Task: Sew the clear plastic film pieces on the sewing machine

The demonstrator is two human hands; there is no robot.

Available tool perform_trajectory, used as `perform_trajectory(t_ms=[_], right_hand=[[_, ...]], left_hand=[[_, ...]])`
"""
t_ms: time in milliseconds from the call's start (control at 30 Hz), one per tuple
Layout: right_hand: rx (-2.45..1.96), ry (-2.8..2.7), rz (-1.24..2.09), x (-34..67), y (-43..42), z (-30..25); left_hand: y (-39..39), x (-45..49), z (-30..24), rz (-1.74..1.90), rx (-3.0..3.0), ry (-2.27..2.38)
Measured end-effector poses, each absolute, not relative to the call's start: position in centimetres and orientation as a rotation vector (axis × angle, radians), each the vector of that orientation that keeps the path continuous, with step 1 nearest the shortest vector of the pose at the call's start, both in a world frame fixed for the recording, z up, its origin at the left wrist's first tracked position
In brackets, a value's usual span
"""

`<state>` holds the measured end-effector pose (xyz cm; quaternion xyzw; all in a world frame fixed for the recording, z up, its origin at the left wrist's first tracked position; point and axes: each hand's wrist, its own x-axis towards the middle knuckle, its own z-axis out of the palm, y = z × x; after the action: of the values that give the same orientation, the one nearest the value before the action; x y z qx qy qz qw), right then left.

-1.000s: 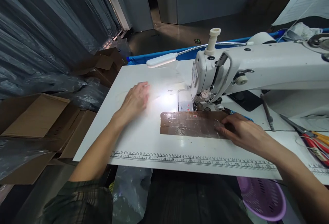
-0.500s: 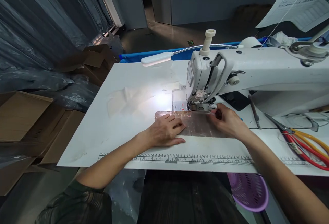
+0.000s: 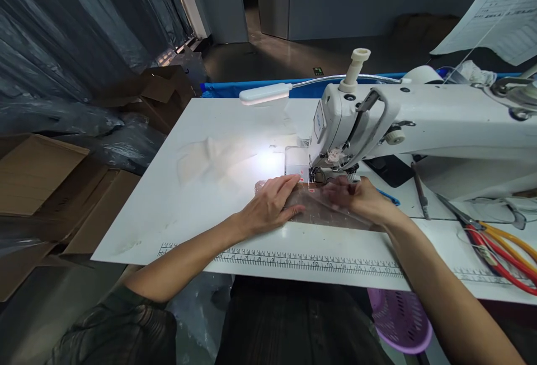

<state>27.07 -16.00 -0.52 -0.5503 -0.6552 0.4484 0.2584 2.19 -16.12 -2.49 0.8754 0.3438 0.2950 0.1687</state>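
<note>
A sheer brownish piece of material [image 3: 321,215] lies along the front of the sewing machine [image 3: 335,124], its far edge by the presser foot [image 3: 312,175]. My left hand [image 3: 265,204] lies open and flat on its left part, fingers stretched toward the needle plate [image 3: 296,159] and thumb out to the right. On the right part my right hand [image 3: 366,202] is closed, with the material at its blurred fingertips, just right of the presser foot. Small red marks show on the plate and near the material's far edge.
Right of my hands lie scissors with red and orange handles [image 3: 499,247], a thin tool [image 3: 420,192] and a dark phone-like slab [image 3: 390,169]. A lamp [image 3: 265,94] lights the white table [image 3: 201,186]. A printed ruler [image 3: 293,260] runs along its front edge. Cardboard boxes [image 3: 96,208] stand left.
My right hand has moved left along the material, closer to the presser foot. My left hand's fingers have straightened and reach further forward. The view has shifted slightly.
</note>
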Motion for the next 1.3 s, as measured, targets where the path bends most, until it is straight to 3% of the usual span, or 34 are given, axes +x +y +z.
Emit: perform_trajectory(t_ms=[133, 400, 667, 1300], right_hand=[[-1.334, -1.456, 1.660, 27.5, -16.9, 0.5], [-1.397, -0.995, 1.751, 28.1, -16.3, -0.2], [-1.332, -0.894, 1.778, 27.4, -16.5, -0.8], [-1.199, -1.046, 1.844, 26.4, -17.9, -0.1]], left_hand=[[-15.9, 2.4, -2.6, 0.860, 2.339, 0.814], [-15.8, 1.6, -0.6, 0.945, 1.572, 1.146], [-15.4, 1.6, -0.3, 1.126, 0.963, 0.956], [-15.5, 1.5, 0.5, 0.986, 0.883, 0.788]])
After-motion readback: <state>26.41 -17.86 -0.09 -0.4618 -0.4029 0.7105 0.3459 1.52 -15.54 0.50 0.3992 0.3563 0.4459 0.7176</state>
